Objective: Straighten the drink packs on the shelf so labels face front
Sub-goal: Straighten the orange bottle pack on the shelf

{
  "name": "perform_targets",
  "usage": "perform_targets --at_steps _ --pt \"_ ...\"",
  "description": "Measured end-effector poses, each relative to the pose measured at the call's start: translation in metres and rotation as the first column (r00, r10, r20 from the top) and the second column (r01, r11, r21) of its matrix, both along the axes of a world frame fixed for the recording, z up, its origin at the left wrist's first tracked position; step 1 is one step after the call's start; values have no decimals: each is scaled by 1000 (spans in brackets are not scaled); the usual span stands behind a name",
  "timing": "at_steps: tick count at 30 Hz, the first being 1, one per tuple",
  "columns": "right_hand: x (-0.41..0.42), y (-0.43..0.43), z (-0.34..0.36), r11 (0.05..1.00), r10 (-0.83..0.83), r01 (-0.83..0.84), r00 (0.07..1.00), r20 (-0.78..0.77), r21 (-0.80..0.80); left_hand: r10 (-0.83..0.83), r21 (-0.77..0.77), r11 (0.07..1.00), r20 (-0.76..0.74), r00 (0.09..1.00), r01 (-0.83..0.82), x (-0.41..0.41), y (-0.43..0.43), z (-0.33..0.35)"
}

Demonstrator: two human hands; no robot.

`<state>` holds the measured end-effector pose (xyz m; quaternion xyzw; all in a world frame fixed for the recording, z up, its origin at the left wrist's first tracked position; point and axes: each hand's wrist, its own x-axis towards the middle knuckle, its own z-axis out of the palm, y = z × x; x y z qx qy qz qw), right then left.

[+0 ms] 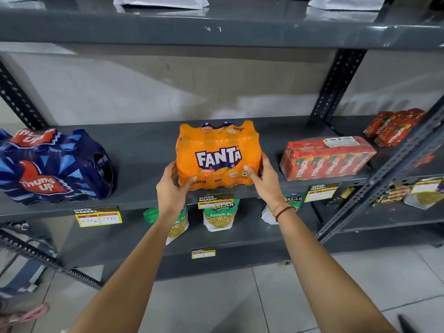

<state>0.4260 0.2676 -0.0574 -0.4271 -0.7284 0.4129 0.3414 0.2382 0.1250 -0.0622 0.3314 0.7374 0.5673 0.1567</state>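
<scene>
An orange Fanta pack (217,155) stands at the front edge of the grey middle shelf (149,150), its label facing me. My left hand (171,186) grips its lower left corner and my right hand (264,180) grips its lower right corner. At the left of the shelf a blue Thums Up pack (52,167) sits turned at an angle. To the right lies a red Maaza carton pack (326,158), angled, with another Maaza pack (394,126) behind it at the far right.
Yellow price tags (98,217) hang on the shelf edge. Snack pouches (218,216) stand on the lower shelf under the Fanta. Slotted uprights (336,85) frame the bay. White bags (161,1) sit on the top shelf. Tiled floor lies below.
</scene>
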Motion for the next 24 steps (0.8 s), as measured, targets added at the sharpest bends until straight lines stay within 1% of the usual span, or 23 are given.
perform_targets --at_steps 2,4,5,7,9,12,15,17,20,22,24 --pt "-4 -15 -4 986 -143 150 986 -91 72 -5 29 1000 -4 1000 5 -7 -13 2" --pt "-14 -38 -5 934 -280 315 939 -201 171 54 61 997 -36 998 -52 -18 -29 6" --pt "-22 -50 -3 901 -307 363 920 -243 236 98 84 992 -52 994 -94 -26 -37 9" --pt "-40 -70 4 868 -275 373 911 -308 328 193 141 973 -84 978 -180 -45 -54 17" --pt "-70 -89 15 864 -173 306 926 -335 400 314 211 935 -111 943 -286 -73 -73 24" --pt "-130 -118 31 870 2 157 946 -323 468 479 301 851 -111 871 -430 -118 -110 30" --pt "-187 -142 35 906 171 -41 946 -274 421 590 312 786 -123 798 -533 -158 -142 29" --pt "-222 -156 29 911 271 -182 940 -206 369 622 285 770 -136 771 -571 -181 -160 29" --pt "-260 -172 20 905 384 -350 917 -109 242 602 203 792 -96 793 -576 -206 -174 31" --pt "-277 -176 12 908 405 -390 910 -85 155 552 113 831 -55 832 -544 -222 -180 31" --pt "-290 -180 4 909 416 -411 904 -102 66 436 102 891 71 897 -441 -238 -184 29"
